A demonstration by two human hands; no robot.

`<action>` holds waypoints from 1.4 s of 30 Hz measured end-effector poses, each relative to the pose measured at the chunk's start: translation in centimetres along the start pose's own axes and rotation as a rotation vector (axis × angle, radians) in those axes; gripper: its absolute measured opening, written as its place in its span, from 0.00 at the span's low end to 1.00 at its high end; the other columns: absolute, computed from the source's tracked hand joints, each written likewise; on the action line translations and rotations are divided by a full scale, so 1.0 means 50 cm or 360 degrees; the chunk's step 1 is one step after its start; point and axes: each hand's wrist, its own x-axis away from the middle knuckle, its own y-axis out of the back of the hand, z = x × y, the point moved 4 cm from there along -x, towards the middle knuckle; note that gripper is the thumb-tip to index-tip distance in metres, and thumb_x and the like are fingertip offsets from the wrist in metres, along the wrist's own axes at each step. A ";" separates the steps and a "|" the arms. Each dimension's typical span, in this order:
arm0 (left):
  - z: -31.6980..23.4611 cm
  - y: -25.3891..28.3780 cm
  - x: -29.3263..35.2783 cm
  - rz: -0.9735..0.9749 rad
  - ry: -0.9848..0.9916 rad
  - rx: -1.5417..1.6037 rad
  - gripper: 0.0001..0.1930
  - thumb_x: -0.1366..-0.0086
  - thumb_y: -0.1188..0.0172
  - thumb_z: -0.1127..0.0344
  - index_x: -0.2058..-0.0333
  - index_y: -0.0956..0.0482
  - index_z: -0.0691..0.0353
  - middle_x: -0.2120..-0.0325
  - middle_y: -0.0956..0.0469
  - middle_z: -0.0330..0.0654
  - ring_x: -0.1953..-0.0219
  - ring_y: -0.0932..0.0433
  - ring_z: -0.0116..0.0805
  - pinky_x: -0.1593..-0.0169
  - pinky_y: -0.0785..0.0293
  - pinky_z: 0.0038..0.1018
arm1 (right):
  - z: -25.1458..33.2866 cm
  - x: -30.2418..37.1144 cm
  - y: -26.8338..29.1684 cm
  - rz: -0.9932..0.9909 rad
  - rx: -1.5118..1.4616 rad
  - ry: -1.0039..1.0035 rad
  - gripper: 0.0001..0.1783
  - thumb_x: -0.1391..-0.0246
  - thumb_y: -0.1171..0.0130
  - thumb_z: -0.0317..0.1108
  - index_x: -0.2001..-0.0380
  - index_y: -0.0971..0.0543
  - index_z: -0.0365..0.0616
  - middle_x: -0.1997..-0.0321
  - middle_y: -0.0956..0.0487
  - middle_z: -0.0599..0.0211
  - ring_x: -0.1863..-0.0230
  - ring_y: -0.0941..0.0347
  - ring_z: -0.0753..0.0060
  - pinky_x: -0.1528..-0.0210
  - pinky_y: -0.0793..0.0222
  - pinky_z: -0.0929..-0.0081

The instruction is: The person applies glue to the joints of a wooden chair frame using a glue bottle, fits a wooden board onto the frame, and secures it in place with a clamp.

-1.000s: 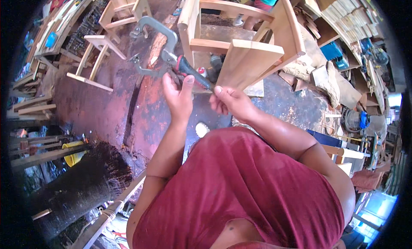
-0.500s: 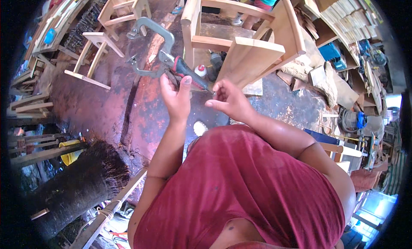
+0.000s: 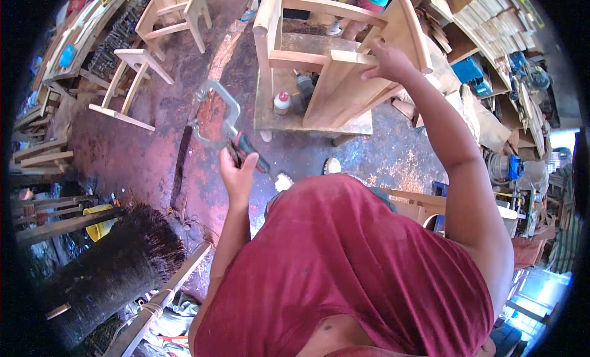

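My left hand (image 3: 236,175) is closed around the handle of a locking C-clamp (image 3: 244,145), whose grey metal jaws point up and away from me over the floor. My right hand (image 3: 393,63) is stretched far forward with fingers apart, at the top edge of a slanting wooden board (image 3: 338,89). Whether the fingertips touch the board is hard to tell. That board is part of a pale wooden chair frame (image 3: 264,46) standing on a low table (image 3: 350,128). A small white bottle with a red cap (image 3: 282,103) stands beside the board, near a dark power tool (image 3: 303,86).
At the far left are a small wooden frame (image 3: 126,86) and another wooden chair (image 3: 175,19) on the floor. Another person (image 3: 369,3) is beyond the table. Blue tool cases (image 3: 472,74) and stacked timber line the right. A dark bristly bundle (image 3: 117,274) lies at lower left.
My right hand has moved away from the clamp, forward and right to the board. My left hand has lowered the clamp toward me and slightly left.
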 end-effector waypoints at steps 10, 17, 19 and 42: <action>0.072 0.056 0.080 -0.0039 0.0259 -0.0083 0.15 0.48 0.35 0.70 0.65 0.32 0.63 0.73 0.33 0.32 0.71 0.34 0.20 0.67 0.35 0.19 | 0.010 -0.011 -0.013 0.0648 -0.0335 -0.0320 0.36 0.67 0.35 0.64 0.62 0.25 0.45 0.68 0.22 0.52 0.62 0.25 0.48 0.58 0.31 0.57; 0.055 0.060 0.049 0.0090 0.0171 -0.0014 0.13 0.48 0.37 0.71 0.67 0.34 0.62 0.76 0.36 0.31 0.73 0.37 0.19 0.69 0.37 0.19 | -0.097 -0.082 0.157 0.0612 -0.0555 -0.0427 0.33 0.63 0.34 0.59 0.62 0.22 0.42 0.74 0.22 0.58 0.69 0.24 0.66 0.63 0.30 0.68; 0.058 0.050 0.033 0.0158 0.0085 -0.0089 0.15 0.50 0.37 0.70 0.68 0.35 0.61 0.76 0.37 0.31 0.74 0.39 0.20 0.69 0.39 0.18 | -0.142 -0.095 0.217 0.0627 -0.0674 -0.0458 0.33 0.60 0.37 0.61 0.64 0.22 0.40 0.74 0.22 0.60 0.71 0.24 0.69 0.65 0.29 0.70; 0.058 -0.138 -0.012 0.0722 -0.0192 0.0226 0.27 0.53 0.35 0.65 0.55 0.35 0.63 0.58 0.28 0.42 0.53 0.31 0.32 0.46 0.38 0.29 | -0.199 -0.033 0.239 0.1022 -0.0856 -0.0991 0.42 0.67 0.33 0.64 0.56 0.24 0.40 0.60 0.22 0.61 0.57 0.27 0.67 0.55 0.31 0.64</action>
